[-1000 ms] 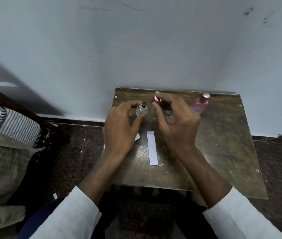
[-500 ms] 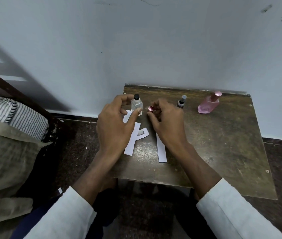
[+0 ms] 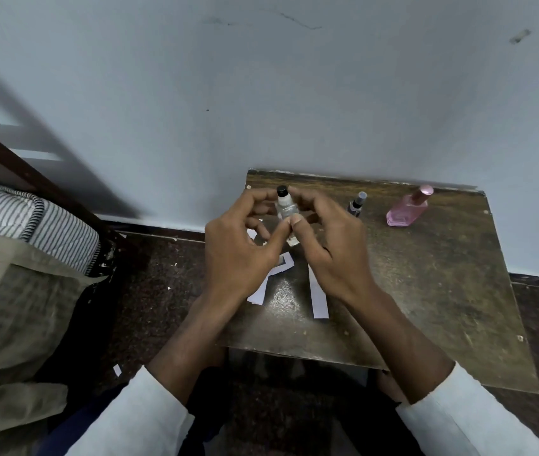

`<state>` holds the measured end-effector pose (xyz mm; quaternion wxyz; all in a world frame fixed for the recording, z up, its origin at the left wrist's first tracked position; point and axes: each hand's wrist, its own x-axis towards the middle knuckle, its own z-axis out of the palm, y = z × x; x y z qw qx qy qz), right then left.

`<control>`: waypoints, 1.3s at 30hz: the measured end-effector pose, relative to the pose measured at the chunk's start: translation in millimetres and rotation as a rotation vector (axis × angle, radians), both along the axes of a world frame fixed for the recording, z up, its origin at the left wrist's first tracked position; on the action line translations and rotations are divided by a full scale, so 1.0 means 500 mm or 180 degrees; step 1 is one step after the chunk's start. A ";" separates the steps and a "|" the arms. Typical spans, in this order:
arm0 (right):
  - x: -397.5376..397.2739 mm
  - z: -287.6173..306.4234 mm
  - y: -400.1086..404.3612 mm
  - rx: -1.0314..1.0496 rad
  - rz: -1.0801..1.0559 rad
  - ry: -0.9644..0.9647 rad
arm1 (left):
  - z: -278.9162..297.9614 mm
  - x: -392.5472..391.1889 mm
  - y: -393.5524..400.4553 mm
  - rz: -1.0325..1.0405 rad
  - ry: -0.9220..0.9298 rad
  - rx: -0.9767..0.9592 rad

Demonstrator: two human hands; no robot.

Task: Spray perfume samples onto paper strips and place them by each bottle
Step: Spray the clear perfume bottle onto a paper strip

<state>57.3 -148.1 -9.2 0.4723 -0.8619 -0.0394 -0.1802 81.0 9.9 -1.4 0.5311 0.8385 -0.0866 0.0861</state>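
A small clear perfume bottle (image 3: 285,205) with a black spray top is held upright above the back left of the table. My left hand (image 3: 238,255) grips it, with the thumb on its lower side and the index finger curled by its top. My right hand (image 3: 330,251) closes on it from the right, with the thumb on the glass and the fingers curled near the top. Three white paper strips lie under my hands: one on the left (image 3: 259,292), a bent one (image 3: 286,261) and a straight one (image 3: 319,299). A small dark bottle (image 3: 357,205) and a pink bottle (image 3: 408,209) stand at the back.
The small dark wooden table (image 3: 432,291) stands against a pale blue wall. A striped cushion (image 3: 31,222) and beige fabric lie on the left. A paper scrap (image 3: 117,370) lies on the dark floor.
My right hand has moved left onto the clear bottle. The small pink cap it pinched is no longer visible. The bottle now sits between both hands.
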 end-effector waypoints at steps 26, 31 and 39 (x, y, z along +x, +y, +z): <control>-0.208 0.018 -0.040 0.3953 0.0617 0.1470 | 0.009 -0.049 -0.028 -0.1716 0.0438 -0.0570; -0.177 -0.004 -0.055 0.2728 0.0574 0.1494 | -0.004 -0.034 -0.009 -0.1521 0.0244 -0.0283; -0.152 -0.004 -0.066 0.3894 0.0816 0.2016 | -0.012 -0.012 -0.015 -0.1563 0.0354 -0.0277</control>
